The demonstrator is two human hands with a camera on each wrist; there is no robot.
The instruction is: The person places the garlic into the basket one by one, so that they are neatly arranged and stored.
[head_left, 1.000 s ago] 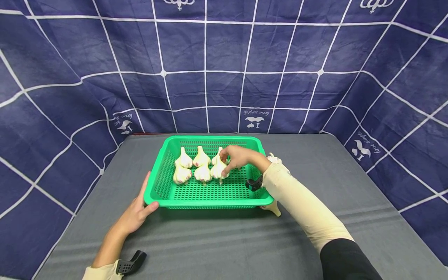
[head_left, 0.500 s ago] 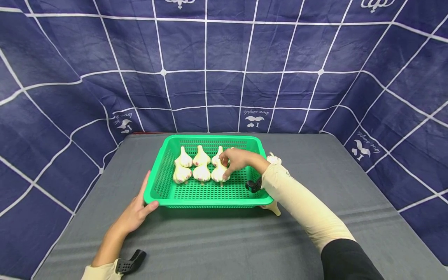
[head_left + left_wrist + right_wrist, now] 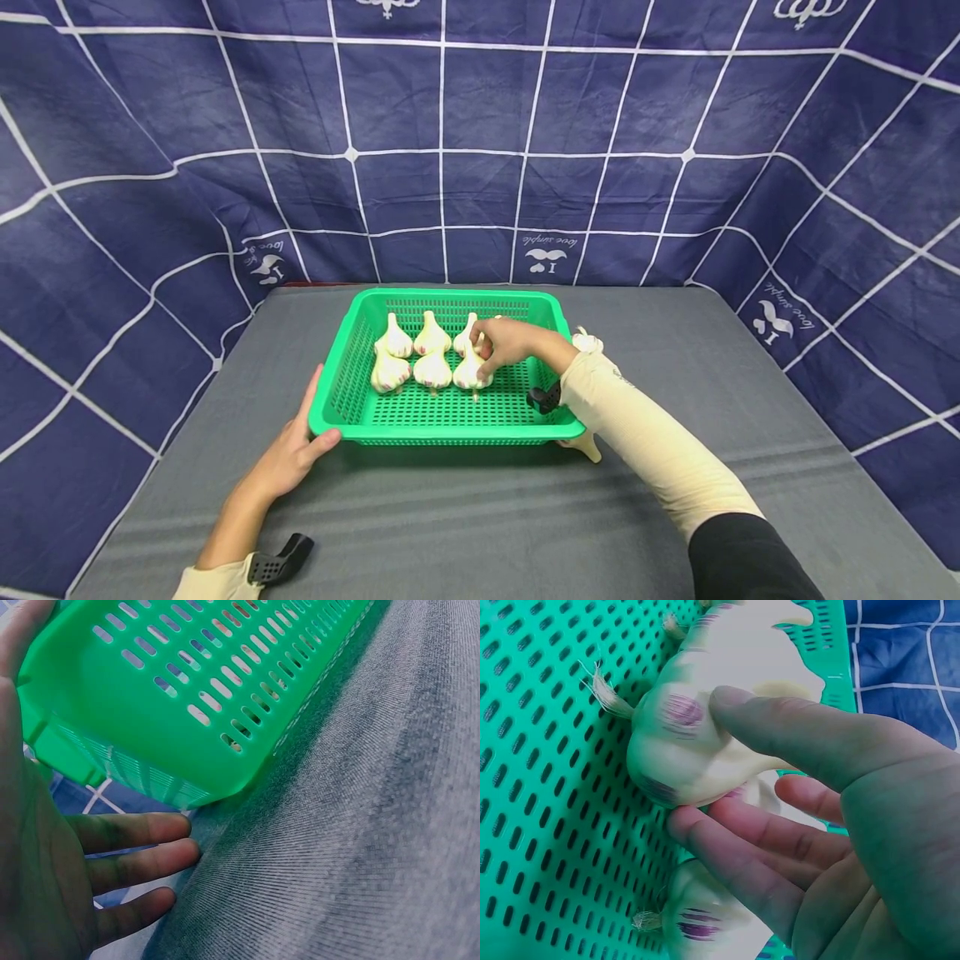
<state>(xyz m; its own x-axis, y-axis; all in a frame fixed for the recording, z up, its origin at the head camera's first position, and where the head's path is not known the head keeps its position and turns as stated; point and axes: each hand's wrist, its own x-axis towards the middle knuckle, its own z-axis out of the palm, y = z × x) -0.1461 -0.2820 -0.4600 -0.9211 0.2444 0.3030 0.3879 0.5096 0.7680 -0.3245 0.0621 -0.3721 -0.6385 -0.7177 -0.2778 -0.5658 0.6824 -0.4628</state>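
A green plastic basket (image 3: pixel 450 434) holds several white garlic bulbs set in two rows. My right hand (image 3: pixel 513 342) pinches the front-row garlic bulb (image 3: pixel 468 372) on the right. In the right wrist view, the thumb presses on this bulb (image 3: pixel 679 754) from one side while fingertips touch its other side. Another garlic bulb (image 3: pixel 705 919) lies just below the fingers. At the basket's near left corner is my left hand (image 3: pixel 288 458), its thumb against the front rim. Straight, spread fingers (image 3: pixel 142 866) show beside the basket wall in the left wrist view. My right hand partly hides the bulbs behind it.
Outside the basket, one garlic bulb (image 3: pixel 587 342) lies by its right side, partly behind the sleeve. Another garlic bulb (image 3: pixel 583 447) pokes out at the near right corner. Grey cloth (image 3: pixel 480 517) covers the table, with a blue checked curtain (image 3: pixel 480 192) behind.
My right hand has moved slightly toward me, and the pinched garlic bulb with it. The middle front bulb has shifted a little to the left. My left hand stays in place.
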